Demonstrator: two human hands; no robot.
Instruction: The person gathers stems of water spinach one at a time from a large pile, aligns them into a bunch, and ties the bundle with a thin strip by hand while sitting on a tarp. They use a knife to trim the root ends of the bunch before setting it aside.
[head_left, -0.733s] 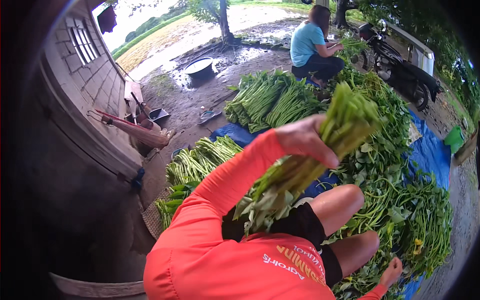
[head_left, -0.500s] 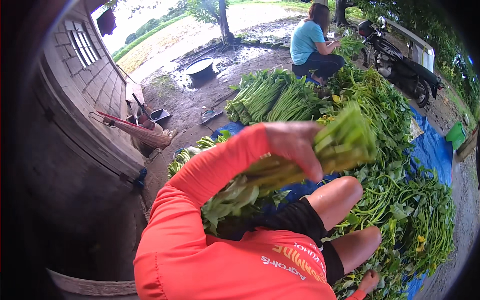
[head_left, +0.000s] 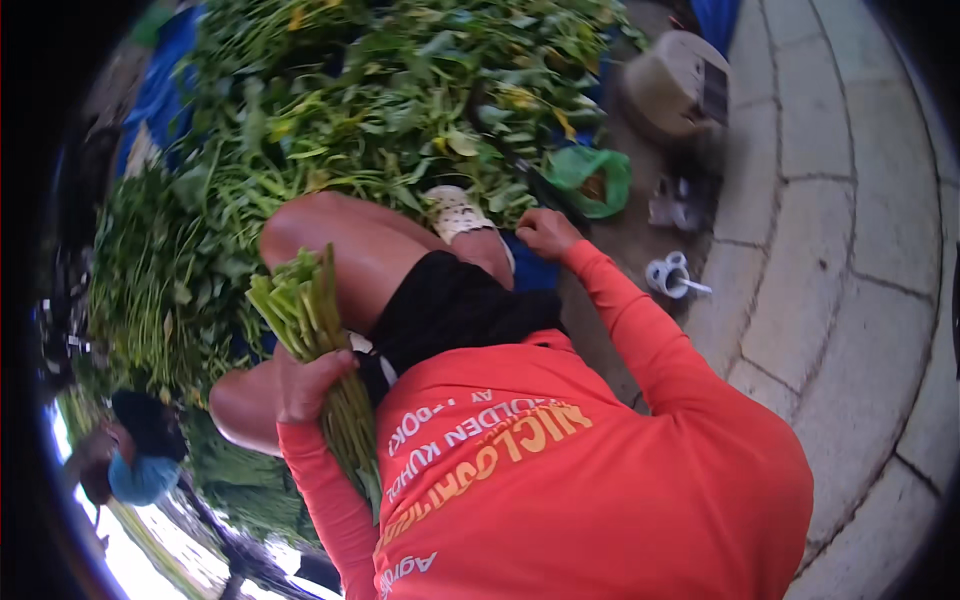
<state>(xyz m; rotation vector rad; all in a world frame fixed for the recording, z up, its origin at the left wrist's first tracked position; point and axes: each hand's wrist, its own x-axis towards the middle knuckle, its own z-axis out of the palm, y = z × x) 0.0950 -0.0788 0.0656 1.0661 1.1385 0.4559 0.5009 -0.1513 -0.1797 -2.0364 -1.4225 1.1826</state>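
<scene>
Green stalks make up the bunch (head_left: 345, 412) closed in my left hand (head_left: 305, 390), slanting beside my red shirt (head_left: 600, 470). My right hand (head_left: 547, 233) is curled near the green bag (head_left: 600, 180) and the leafy heap (head_left: 370, 110), but blur keeps me from telling whether it grips the dark strip (head_left: 560, 200) beside it.

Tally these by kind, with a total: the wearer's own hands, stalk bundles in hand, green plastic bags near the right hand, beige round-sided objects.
Own hands: 2 (left hand, right hand)
Held green stalk bundle: 1
Green plastic bag: 1
Beige round-sided object: 1
Total: 5
</scene>
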